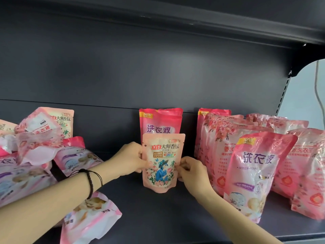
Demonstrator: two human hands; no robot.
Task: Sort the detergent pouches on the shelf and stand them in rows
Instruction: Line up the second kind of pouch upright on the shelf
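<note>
Upright at mid-shelf (158, 217), a small peach pouch (162, 162) is pinched at its edges by the left hand (129, 158) and right hand (190, 171), directly before taller pink pouches (161, 121); rows (253, 171) stand right, a loose heap (40, 152) left.

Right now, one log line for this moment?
step: placing | left hand: holds floral pouch, left edge | right hand: pinches its right edge | pouch: upright before taller pink pouch
</note>
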